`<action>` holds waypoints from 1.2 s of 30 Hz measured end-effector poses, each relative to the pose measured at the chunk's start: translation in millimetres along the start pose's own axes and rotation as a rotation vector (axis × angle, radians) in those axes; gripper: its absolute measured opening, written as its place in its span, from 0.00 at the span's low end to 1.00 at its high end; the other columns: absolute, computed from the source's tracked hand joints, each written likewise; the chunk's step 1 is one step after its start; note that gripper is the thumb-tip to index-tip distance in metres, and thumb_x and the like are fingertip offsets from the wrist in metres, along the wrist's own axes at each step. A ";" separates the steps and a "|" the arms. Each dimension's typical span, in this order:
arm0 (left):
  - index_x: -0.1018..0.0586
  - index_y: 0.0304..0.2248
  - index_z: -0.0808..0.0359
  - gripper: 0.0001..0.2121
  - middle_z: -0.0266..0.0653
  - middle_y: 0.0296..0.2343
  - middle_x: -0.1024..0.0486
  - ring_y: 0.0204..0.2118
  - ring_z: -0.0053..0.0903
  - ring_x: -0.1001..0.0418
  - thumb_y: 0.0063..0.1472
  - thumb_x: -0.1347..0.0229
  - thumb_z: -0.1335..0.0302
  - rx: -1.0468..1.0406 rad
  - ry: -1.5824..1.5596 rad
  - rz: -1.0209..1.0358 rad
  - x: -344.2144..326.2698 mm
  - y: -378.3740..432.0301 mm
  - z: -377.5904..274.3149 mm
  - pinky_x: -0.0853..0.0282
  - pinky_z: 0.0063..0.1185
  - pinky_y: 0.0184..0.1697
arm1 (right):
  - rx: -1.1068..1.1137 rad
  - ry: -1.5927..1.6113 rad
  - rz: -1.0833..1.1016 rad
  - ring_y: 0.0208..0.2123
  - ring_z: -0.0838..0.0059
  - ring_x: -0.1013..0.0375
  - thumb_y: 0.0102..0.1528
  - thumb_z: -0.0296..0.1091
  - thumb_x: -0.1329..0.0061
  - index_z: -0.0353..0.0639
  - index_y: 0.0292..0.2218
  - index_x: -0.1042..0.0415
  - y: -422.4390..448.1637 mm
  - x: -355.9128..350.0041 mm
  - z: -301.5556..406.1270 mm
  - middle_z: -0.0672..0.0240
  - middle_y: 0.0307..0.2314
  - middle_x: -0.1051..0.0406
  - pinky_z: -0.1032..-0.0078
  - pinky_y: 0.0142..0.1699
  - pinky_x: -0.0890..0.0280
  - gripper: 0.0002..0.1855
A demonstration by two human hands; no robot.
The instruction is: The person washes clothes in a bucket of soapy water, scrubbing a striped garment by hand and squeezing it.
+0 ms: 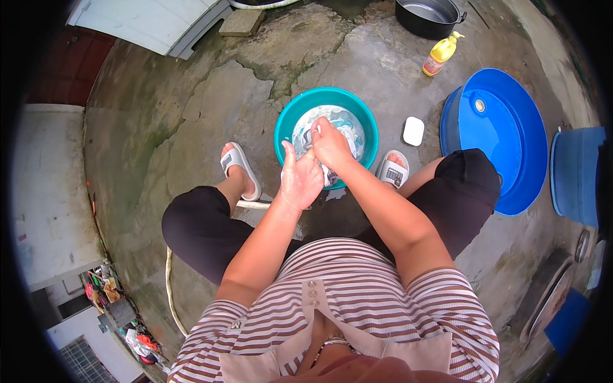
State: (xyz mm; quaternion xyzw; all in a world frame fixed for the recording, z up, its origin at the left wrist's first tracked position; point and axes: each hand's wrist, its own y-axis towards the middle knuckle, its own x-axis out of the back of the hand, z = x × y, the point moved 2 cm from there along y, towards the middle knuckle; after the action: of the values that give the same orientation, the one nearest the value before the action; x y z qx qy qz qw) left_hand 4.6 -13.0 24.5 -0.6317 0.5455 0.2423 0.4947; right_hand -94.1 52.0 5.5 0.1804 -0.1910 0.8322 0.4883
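Observation:
A teal plastic basin (280, 129) stands on the ground between my feet, with wet cloths (352, 139) in whitish, sudsy water. Over its near side, my left hand (302, 176) is turned palm up, wet, with the thumb apart and nothing on the palm. My right hand (330, 145) is curled above the cloths and meets the fingertips of the left. A tiny white spot shows at its curled fingers; whether it is foam or a held thing is unclear. The right hand hides part of the cloths.
Right of the basin lie a white soap-like block or dish (413, 131) and a large blue tub (541, 143). Beyond stand a yellow pump bottle (441, 54) and a black pot (421, 24). A pale hose (169, 287) runs along the cracked, wet concrete at left. Another blue container (577, 174) stands far right.

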 end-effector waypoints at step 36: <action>0.26 0.46 0.70 0.15 0.40 0.39 0.22 0.39 0.25 0.23 0.67 0.51 0.67 -0.178 0.443 -0.326 18.9 14.8 -49.2 0.27 0.24 0.43 | 0.039 0.890 0.121 0.39 0.66 0.26 0.64 0.43 0.60 0.37 0.43 0.29 64.3 55.2 -47.4 0.62 0.34 0.25 0.69 0.48 0.32 0.18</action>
State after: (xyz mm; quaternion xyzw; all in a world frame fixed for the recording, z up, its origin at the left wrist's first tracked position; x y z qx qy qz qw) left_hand -15.2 -64.0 22.5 -0.7896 0.5080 0.0627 0.3385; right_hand -181.5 87.5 -17.5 -0.1977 0.0431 0.8591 0.4700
